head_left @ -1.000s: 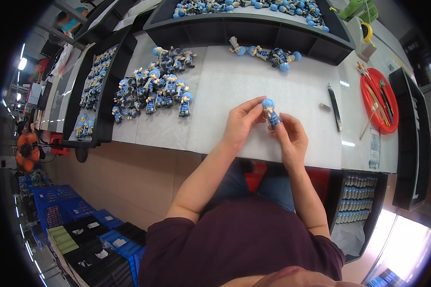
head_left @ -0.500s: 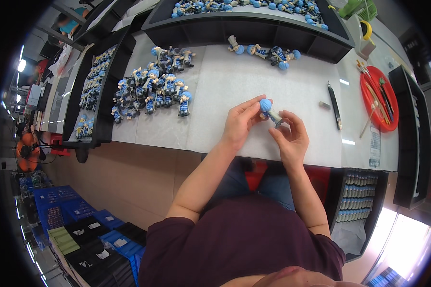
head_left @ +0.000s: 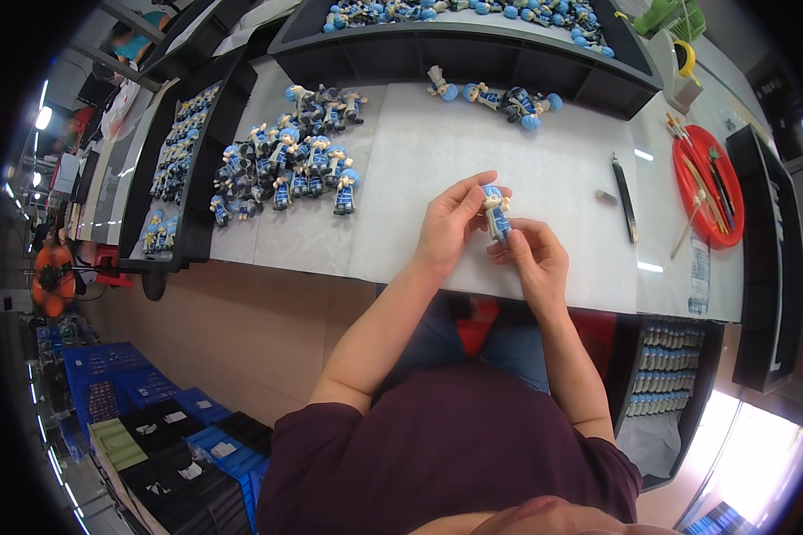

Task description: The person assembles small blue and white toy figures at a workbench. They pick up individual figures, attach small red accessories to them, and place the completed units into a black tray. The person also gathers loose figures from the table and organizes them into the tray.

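Between my two hands, over the front part of the white work surface, is a small figurine (head_left: 496, 214) with light blue hair and a blue outfit, its front turned up toward me. My left hand (head_left: 451, 223) grips it by the head with thumb and fingers. The lower end is pinched in my right hand (head_left: 533, 256). A crowd of similar figurines (head_left: 285, 160) stands and lies to the left. Several more figurines (head_left: 517, 105) lie at the back, below the big black tray (head_left: 464, 58).
On the right are a black pen-like tool (head_left: 625, 198), a small grey block (head_left: 606, 197) and a red oval dish (head_left: 732, 234) holding brushes and sticks. A yellow tape roll (head_left: 684, 59) sits behind. A black crate (head_left: 196, 196) of figurines stands left; another tray (head_left: 629, 428) is lower right.
The figurine has been turned in my hands, from its side or back to its front facing me. My right hand has shifted slightly and closed around its lower end.
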A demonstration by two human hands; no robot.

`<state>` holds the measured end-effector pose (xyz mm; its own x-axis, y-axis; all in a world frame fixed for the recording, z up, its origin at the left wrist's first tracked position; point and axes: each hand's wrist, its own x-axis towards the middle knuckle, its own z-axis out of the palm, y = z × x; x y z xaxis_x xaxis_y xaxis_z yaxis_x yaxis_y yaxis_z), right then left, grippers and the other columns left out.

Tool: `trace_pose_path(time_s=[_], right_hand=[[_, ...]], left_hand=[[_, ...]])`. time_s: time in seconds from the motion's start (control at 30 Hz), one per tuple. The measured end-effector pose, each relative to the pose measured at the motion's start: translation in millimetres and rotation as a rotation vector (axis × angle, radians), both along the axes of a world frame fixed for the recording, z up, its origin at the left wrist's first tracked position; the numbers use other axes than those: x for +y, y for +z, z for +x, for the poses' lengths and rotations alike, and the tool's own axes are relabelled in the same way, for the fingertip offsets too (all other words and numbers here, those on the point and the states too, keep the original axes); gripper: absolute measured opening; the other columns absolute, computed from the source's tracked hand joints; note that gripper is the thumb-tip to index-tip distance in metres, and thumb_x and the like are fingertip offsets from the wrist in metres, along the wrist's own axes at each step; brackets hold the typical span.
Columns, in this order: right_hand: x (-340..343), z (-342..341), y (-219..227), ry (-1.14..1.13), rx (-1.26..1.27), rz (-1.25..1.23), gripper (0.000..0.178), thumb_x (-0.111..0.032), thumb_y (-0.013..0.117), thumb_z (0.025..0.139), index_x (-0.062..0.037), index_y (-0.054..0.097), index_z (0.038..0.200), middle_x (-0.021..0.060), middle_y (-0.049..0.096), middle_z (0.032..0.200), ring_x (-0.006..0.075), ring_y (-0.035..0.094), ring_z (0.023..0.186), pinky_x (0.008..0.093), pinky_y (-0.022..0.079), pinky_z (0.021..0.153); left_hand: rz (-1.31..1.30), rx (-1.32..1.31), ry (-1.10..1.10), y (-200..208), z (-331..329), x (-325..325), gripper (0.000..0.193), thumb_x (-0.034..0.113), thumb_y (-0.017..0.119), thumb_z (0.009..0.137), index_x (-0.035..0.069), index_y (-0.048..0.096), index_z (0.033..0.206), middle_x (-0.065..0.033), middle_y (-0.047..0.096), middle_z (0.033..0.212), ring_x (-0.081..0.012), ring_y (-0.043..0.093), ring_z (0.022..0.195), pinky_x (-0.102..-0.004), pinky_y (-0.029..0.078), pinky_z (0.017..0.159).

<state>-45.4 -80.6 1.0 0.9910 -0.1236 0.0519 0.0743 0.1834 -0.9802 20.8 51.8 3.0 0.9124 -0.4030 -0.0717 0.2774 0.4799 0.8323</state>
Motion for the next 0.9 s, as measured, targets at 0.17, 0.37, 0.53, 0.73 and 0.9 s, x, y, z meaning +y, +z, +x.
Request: trace_pose_path(time_s=[0.17,0.37,0.53,0.73,0.9], right_hand=[[2.2,-0.8,0.7,0.017,-0.014,-0.071,0.02,-0.01,0.055,0.089,0.0053,0.052,0.103,0.0131,0.063,0.09,0.016,0.063,0.079,0.0255,0.051,0.065],[3.1,-1.1,-1.4,0.026,-0.031,-0.071,0.02,-0.01,0.055,0.089,0.0056,0.051,0.102,0.0137,0.062,0.091,0.0163,0.062,0.081,0.0265,0.051,0.067],[2.7,-1.2,-2.9,0.015,-0.039,-0.074,0.021,-0.01,0.057,0.088,0.0056,0.051,0.101,0.0139,0.062,0.091,0.0156,0.062,0.08,0.0255,0.051,0.066],[2.6,-1.8,-3.6,-0.004,-0.036,-0.08,0.021,-0.01,0.058,0.088,0.0054,0.051,0.099,0.0131,0.062,0.089,0.0145,0.062,0.078,0.0248,0.05,0.065],[2.5,-1.1,-6.2,-0.005,-0.048,-0.08,0.02,-0.01,0.058,0.087,0.0047,0.052,0.099,0.012,0.062,0.088,0.0139,0.061,0.079,0.0244,0.05,0.065]], left_hand=[[0.019,0.005,0.006,3.9,-1.4,-0.1,0.035,0.028,0.043,0.095,0.002,0.052,0.117,-0.0114,0.059,0.109,-0.0125,0.054,0.094,-0.03,0.043,0.084],[0.012,-0.008,0.0,1.7,-1.0,0.1,0.035,0.028,0.043,0.095,0.001,0.052,0.117,-0.0114,0.059,0.111,-0.0122,0.054,0.095,-0.0296,0.042,0.085],[0.01,-0.006,-0.003,0.9,-0.6,-0.3,0.035,0.026,0.043,0.095,0.001,0.052,0.117,-0.0122,0.058,0.113,-0.0123,0.053,0.096,-0.0294,0.042,0.086],[0.0,-0.003,-0.006,-0.3,0.0,-0.1,0.036,0.027,0.04,0.096,0.001,0.05,0.119,-0.013,0.058,0.113,-0.013,0.053,0.097,-0.03,0.042,0.086],[0.118,-0.164,0.028,3.9,-7.8,-2.1,0.033,0.016,0.051,0.09,0.001,0.05,0.12,-0.0105,0.054,0.117,-0.0109,0.052,0.093,-0.0255,0.044,0.081]])
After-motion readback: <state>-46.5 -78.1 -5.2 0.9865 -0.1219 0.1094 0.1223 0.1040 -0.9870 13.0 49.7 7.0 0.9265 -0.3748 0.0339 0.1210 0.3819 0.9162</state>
